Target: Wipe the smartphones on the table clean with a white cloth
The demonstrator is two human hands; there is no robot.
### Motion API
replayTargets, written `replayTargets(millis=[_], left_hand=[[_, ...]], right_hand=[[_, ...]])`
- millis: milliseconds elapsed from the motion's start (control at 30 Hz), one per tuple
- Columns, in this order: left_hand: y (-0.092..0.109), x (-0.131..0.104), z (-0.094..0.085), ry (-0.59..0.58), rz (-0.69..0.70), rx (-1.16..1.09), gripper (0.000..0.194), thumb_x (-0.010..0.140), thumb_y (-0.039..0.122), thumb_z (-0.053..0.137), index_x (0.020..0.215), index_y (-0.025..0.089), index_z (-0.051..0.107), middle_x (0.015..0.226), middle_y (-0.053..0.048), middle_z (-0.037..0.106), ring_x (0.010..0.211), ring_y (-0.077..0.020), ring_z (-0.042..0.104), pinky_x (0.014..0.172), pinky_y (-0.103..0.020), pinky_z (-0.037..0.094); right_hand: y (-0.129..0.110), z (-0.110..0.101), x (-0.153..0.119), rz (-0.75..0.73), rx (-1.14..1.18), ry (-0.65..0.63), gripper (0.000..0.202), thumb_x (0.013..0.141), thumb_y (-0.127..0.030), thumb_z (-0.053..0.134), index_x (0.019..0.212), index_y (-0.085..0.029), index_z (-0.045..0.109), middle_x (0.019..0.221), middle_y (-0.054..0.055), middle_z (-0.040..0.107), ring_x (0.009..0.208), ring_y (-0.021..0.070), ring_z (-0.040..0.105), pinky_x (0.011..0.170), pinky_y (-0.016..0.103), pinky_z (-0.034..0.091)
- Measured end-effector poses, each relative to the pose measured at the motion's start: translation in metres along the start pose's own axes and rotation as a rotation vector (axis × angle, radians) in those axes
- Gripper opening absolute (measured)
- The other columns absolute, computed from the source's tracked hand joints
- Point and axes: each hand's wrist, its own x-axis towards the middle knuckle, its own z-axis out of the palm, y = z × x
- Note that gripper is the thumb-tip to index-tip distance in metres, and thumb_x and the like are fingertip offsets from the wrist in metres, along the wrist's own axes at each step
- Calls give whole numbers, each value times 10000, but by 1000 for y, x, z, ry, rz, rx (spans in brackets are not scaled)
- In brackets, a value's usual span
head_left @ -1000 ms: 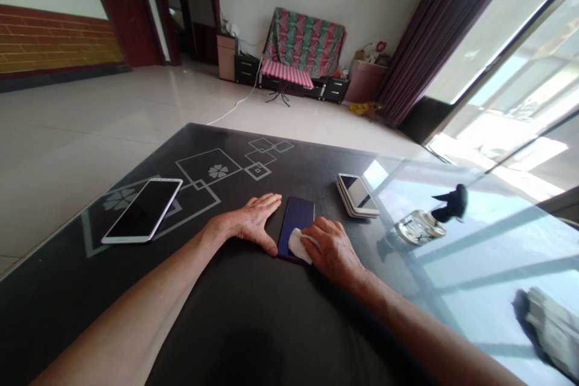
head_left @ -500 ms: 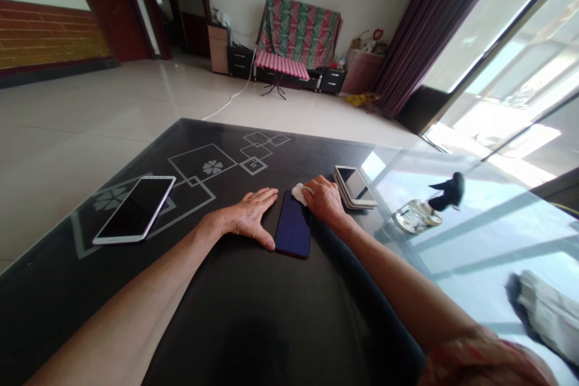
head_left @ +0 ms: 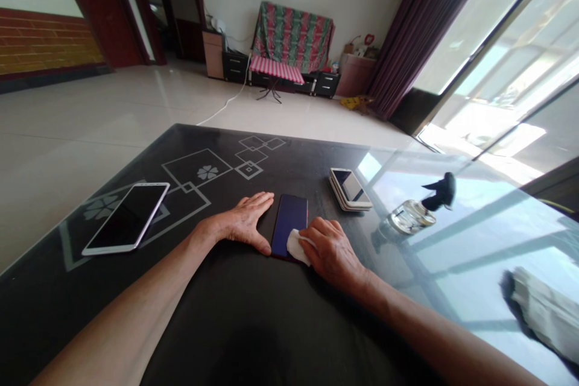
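I have the left hand (head_left: 244, 222) spread on the black table (head_left: 253, 325), its thumb at the near left corner of a dark phone (head_left: 290, 216) lying flat. The right hand (head_left: 333, 254) pinches a white cloth (head_left: 296, 245) against the phone's near right part, apparently mid-wipe; sliding it calls for light pressure. Stacked phones (head_left: 351, 187) and a spray bottle (head_left: 411, 218) sit rightward.

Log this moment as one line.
right hand: white cloth on dark phone | left hand: beside phone | spray bottle: right side
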Motion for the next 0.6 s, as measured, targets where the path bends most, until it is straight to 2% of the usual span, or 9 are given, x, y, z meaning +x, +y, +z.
replayTargets(millis=[100,233,433,600], left_hand=[[0,0,0,0,0,5,1266,554,780,631,1514,199,45,1592,-108,-19,1450,-341,-48,1158,-521,61],[1,0,0,-6,-10,2,1276,550,782,633,1514,195,38,1591,-114,-27,1451,-334,-47,1159,-522,43],[1,-1,-1,0,0,-5,1262,557,788,623,1515,205,44,1590,-122,-16,1448,-351,-46,1152,-541,38],[-2,0,0,-7,3,4,1258,561,782,622,1516,203,41,1591,-115,-27,1446,-352,-59,1157,-531,36]], right_hand=[[1,-4,7,-12,-29,-29,194,933,-257,478,932,-202,665,848,41,577,802,152,520,761,291,302],[17,-3,34,62,-124,-53,217,930,-274,480,865,-187,668,868,49,582,804,156,532,746,289,294],[43,8,74,206,-222,-11,266,936,-293,446,840,-177,666,908,71,597,830,174,547,723,292,294],[46,14,85,259,-244,27,244,927,-274,456,855,-184,671,922,70,598,834,180,545,738,297,299]])
